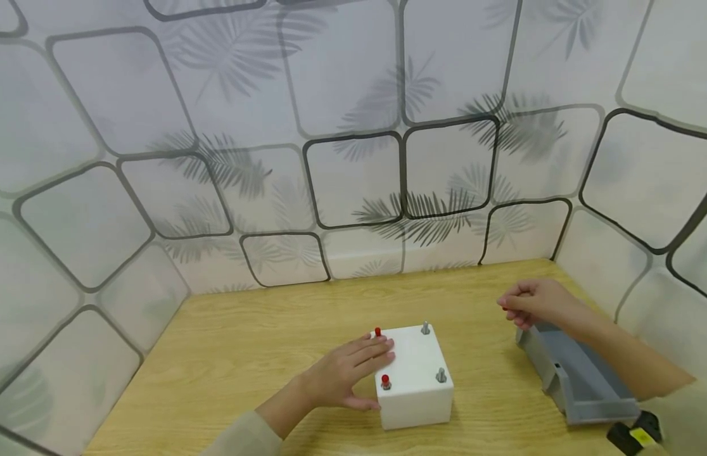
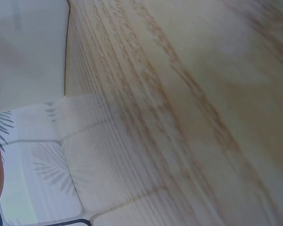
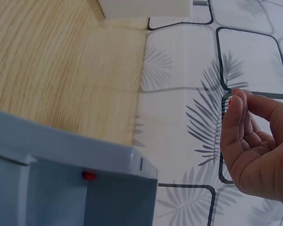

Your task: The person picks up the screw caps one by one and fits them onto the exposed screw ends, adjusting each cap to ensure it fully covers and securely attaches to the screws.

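Observation:
A white box (image 1: 416,362) stands on the wooden table, with metal bolts upright at its top corners. Red caps cover the far-left bolt (image 1: 378,331) and the near-left bolt (image 1: 385,380); the far-right bolt (image 1: 425,329) and near-right bolt (image 1: 441,375) are bare metal. My left hand (image 1: 350,370) rests on the box's left side, fingers laid straight across the top between the capped bolts. Over the far end of a grey bin (image 1: 601,411), my right hand (image 1: 538,304) pinches a small red cap (image 3: 229,102), mostly hidden by the fingertips.
Inside the bin, another red piece (image 3: 88,175) lies near the wall in the right wrist view. A black and yellow object (image 1: 641,436) sits by the bin's near end. Patterned walls (image 1: 353,183) rise behind the table (image 1: 262,335) and at both sides.

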`<state>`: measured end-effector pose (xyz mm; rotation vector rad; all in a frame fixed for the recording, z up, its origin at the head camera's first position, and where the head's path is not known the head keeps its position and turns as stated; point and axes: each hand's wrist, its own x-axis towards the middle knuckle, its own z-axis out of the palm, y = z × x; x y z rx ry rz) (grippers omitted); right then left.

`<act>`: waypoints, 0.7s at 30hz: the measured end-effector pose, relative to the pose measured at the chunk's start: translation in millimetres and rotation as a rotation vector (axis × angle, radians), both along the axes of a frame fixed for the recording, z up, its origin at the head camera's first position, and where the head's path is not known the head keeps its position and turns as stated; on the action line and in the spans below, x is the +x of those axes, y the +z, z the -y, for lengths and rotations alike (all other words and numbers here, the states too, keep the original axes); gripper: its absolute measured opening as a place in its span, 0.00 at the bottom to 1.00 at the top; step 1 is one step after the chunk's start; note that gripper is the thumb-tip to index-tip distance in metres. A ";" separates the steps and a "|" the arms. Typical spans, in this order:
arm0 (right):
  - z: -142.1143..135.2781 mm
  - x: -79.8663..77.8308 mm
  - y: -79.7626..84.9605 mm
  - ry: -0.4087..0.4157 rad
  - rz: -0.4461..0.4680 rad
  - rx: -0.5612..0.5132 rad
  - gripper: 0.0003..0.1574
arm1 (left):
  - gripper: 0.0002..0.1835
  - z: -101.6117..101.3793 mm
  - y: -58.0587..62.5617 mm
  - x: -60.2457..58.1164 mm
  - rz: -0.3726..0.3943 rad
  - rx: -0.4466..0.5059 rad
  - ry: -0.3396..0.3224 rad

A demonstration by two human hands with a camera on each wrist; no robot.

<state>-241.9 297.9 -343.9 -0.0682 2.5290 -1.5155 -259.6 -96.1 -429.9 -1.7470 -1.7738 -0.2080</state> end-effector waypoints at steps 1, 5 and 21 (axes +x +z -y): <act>1.1 -0.3 1.0 0.004 -0.002 0.000 0.18 | 0.47 -0.1 0.1 0.2 -0.001 -0.001 0.002; 4.7 -0.3 5.0 0.010 -0.002 0.005 0.20 | 0.47 -0.3 0.0 0.7 -0.007 -0.003 0.006; 20.9 -1.8 5.3 0.069 -0.006 -0.008 0.18 | 0.47 0.0 1.7 1.0 -0.013 -0.009 0.009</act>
